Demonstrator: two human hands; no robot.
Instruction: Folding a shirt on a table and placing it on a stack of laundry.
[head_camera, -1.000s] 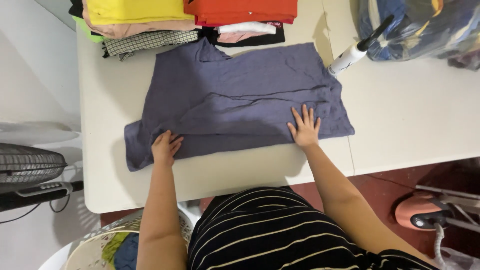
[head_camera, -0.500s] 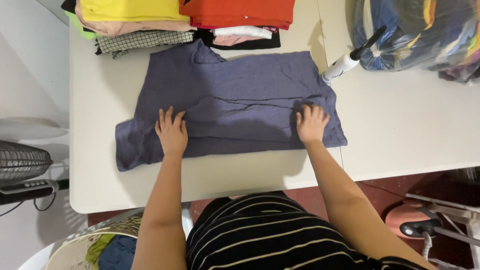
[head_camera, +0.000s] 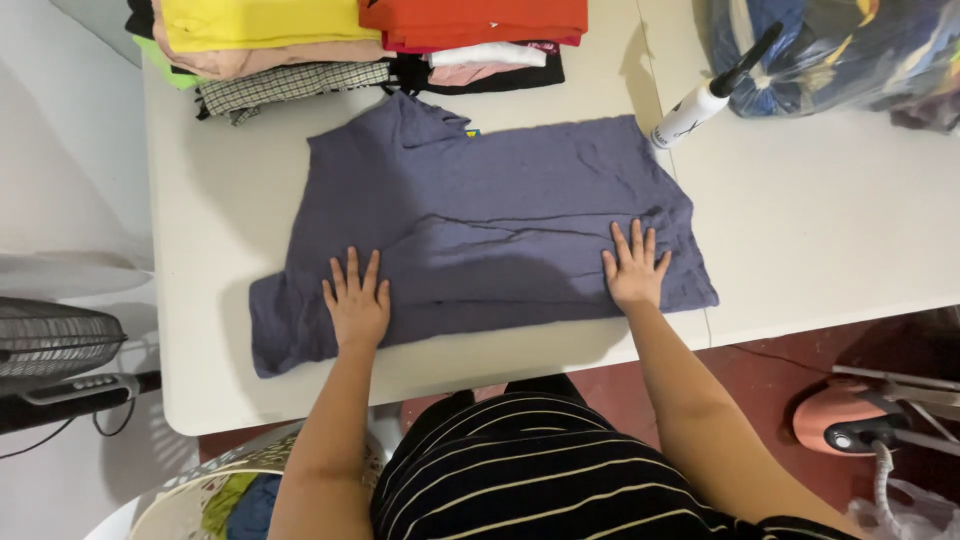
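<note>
A slate-blue shirt (head_camera: 500, 210) lies spread flat on the white table (head_camera: 830, 240). My left hand (head_camera: 356, 300) rests palm down on the shirt's near left part, fingers apart. My right hand (head_camera: 634, 267) presses flat on its near right part, just inside the hem. Neither hand grips the cloth. A crease runs across the shirt between the two hands.
Folded clothes stand at the table's far edge: a yellow-topped pile (head_camera: 260, 40) and an orange-topped pile (head_camera: 475, 25). A white spray bottle (head_camera: 700, 100) and a clear bag of clothes (head_camera: 840, 50) sit far right. A fan (head_camera: 50, 345), a laundry basket (head_camera: 215, 490) and a steamer (head_camera: 850, 420) are on the floor.
Both hands have slid away from me across the shirt, from its near edge further onto the cloth, flattening it. The shirt lies in the same place.
</note>
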